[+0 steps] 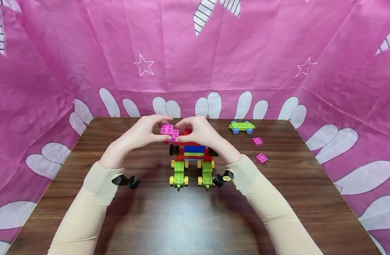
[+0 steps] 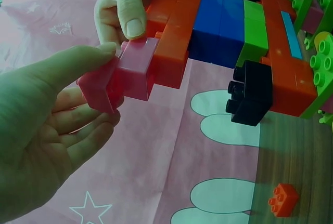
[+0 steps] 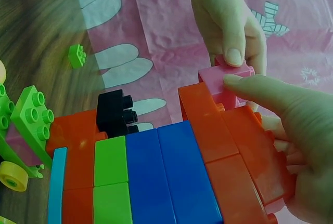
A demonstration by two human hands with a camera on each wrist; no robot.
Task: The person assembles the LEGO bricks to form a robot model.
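A toy figure of building bricks stands upright at mid-table, on two green wheeled bases (image 1: 179, 173) with yellow wheels. Its body stacks red, green and blue bricks (image 1: 195, 149), and a black brick (image 2: 252, 93) juts from each side. At the top left, two pink bricks step outward from the red top layer (image 3: 210, 122). My left hand (image 1: 147, 129) pinches the outer pink brick (image 1: 166, 129), thumb on the near face. My right hand (image 1: 198, 129) holds the inner pink brick (image 2: 138, 70) with its thumb, its other fingers behind the red bricks, partly hidden.
A green wheeled base with blue wheels (image 1: 241, 126) stands at the back right. Two loose pink bricks, one farther (image 1: 257, 141) and one nearer (image 1: 262, 158), lie in front of it. A pink patterned cloth (image 1: 182, 63) hangs behind the wooden table (image 1: 195, 219).
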